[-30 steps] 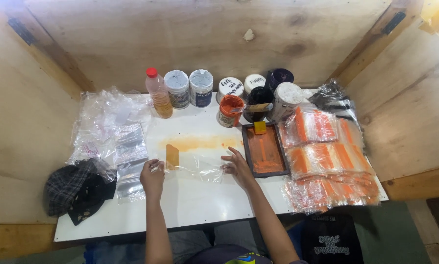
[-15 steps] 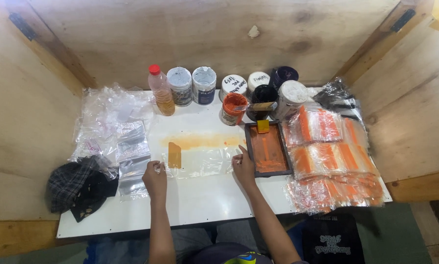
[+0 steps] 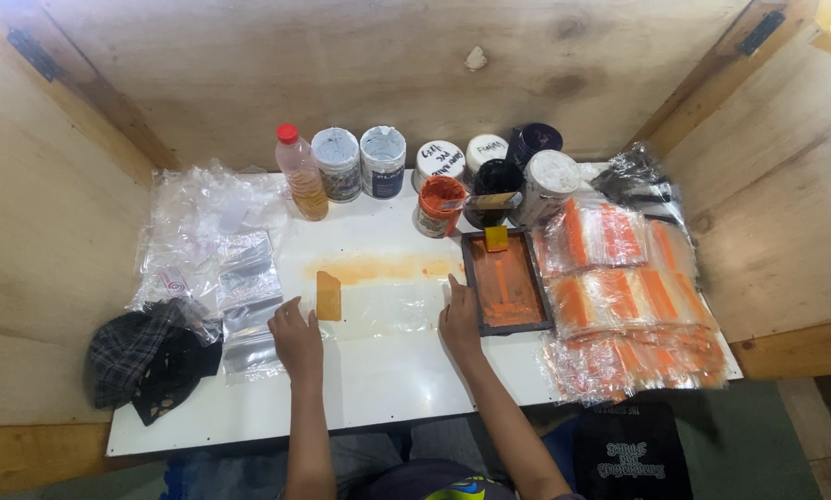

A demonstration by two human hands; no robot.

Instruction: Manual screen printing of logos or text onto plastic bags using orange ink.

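Note:
A clear plastic bag (image 3: 378, 310) lies flat on the white table (image 3: 378, 389), under an orange smear of ink. My left hand (image 3: 295, 335) rests on the bag's left edge, just below a small orange card squeegee (image 3: 328, 294). My right hand (image 3: 459, 319) lies flat at the bag's right edge, its fingertips touching the side of a dark-framed printing screen (image 3: 506, 282) coated in orange ink. Neither hand grips anything. An open jar of orange ink (image 3: 438, 206) stands behind the screen.
A row of jars (image 3: 383, 162) and a bottle with a red cap (image 3: 301, 173) line the back. Printed orange-striped bags (image 3: 628, 287) pile up at right, clear bags (image 3: 216, 250) at left. A dark checked cloth (image 3: 147, 356) lies front left. Wooden walls enclose the table.
My right hand slid right from the bag's middle to the frame of the screen. My left hand stayed at the bag's left edge.

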